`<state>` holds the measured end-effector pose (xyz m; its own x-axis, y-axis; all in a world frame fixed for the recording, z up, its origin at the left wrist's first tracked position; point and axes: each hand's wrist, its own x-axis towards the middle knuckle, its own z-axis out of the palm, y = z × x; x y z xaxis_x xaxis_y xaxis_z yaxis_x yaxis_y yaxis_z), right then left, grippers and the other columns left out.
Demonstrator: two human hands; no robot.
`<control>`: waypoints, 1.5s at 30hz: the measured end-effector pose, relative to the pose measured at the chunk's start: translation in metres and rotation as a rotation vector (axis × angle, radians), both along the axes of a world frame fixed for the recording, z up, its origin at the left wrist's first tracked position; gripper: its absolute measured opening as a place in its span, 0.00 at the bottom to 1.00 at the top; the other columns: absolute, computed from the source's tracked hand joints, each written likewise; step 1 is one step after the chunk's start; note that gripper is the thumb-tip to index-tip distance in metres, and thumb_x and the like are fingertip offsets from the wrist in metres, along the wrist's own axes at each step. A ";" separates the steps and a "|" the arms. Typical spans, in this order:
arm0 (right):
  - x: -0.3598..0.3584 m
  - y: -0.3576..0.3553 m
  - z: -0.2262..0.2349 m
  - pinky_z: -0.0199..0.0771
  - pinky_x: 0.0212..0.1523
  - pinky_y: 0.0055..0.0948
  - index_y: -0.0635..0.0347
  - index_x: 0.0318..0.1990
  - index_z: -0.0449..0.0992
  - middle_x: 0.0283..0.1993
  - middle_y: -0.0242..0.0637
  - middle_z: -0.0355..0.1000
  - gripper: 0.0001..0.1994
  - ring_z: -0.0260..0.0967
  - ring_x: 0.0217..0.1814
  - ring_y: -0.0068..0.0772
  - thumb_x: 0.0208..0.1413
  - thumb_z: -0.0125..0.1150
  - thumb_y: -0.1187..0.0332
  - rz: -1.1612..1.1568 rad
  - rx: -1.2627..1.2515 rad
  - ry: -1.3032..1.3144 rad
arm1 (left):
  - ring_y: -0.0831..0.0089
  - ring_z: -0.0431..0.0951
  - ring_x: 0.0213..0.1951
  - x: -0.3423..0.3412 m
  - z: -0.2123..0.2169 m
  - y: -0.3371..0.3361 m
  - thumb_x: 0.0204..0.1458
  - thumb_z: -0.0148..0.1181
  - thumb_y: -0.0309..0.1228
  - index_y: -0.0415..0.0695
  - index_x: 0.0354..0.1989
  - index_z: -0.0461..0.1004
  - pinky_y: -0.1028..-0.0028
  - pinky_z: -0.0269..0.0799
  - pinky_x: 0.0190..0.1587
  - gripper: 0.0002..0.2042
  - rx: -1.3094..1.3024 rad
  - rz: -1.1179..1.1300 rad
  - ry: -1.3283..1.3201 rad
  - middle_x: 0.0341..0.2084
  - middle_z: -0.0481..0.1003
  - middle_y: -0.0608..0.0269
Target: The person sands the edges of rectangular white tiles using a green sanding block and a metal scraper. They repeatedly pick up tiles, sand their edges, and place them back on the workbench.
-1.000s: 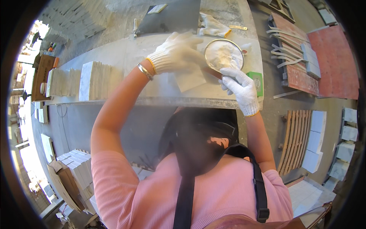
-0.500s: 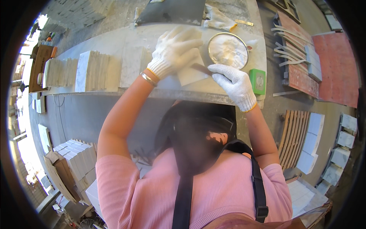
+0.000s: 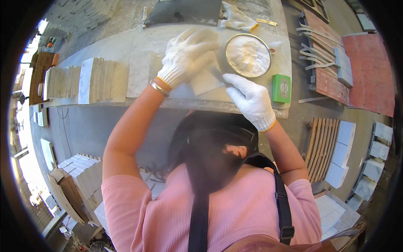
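My left hand (image 3: 184,56), in a white knit glove, lies over a pale square tile (image 3: 205,85) near the front of the bench. Its fingers are stretched out and slightly blurred, covering the tile's far part. Just right of the tile, my right hand (image 3: 252,101), gloved too, is closed on a thin flat blade like a putty knife (image 3: 221,77); only a blurred bit of it shows, its tip close to the tile's edge. Beyond my right hand stands a round metal-rimmed bowl (image 3: 226,49) of white paste or powder (image 3: 248,56).
A green box (image 3: 281,88) sits at the bench's right end. Stacked marble tiles (image 3: 97,80) stand on the left. At the back lie a dark sheet (image 3: 182,12), a spare glove (image 3: 237,17) and a yellowish strip (image 3: 266,22). White strips rest on a reddish board (image 3: 331,86) beyond the bench.
The whole view has shifted slightly. My right hand has turned and come a little nearer to me, and less of the blade shows. My left hand stays over the tile.
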<state>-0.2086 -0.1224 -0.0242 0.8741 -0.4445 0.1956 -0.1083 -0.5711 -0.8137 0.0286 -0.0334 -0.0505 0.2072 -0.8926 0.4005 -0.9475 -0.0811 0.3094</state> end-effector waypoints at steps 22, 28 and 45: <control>0.003 -0.015 0.008 0.79 0.54 0.29 0.62 0.53 0.84 0.50 0.42 0.84 0.14 0.82 0.51 0.31 0.61 0.65 0.77 -0.015 0.030 0.023 | 0.49 0.68 0.67 0.001 -0.004 0.001 0.61 0.58 0.44 0.60 0.56 0.83 0.52 0.61 0.67 0.17 -0.050 -0.005 0.045 0.67 0.73 0.59; 0.004 -0.007 0.003 0.80 0.52 0.29 0.61 0.52 0.85 0.48 0.44 0.84 0.13 0.83 0.48 0.32 0.60 0.66 0.77 0.035 0.048 0.027 | 0.50 0.68 0.67 0.002 -0.003 0.000 0.61 0.58 0.44 0.60 0.55 0.83 0.52 0.62 0.67 0.17 -0.047 0.000 0.042 0.67 0.72 0.59; -0.035 0.022 -0.015 0.74 0.31 0.22 0.60 0.68 0.72 0.41 0.37 0.81 0.26 0.76 0.34 0.22 0.63 0.66 0.70 -0.085 1.011 0.111 | 0.47 0.69 0.67 0.002 0.000 0.000 0.61 0.59 0.45 0.56 0.55 0.83 0.52 0.64 0.68 0.18 -0.011 -0.008 0.049 0.66 0.72 0.52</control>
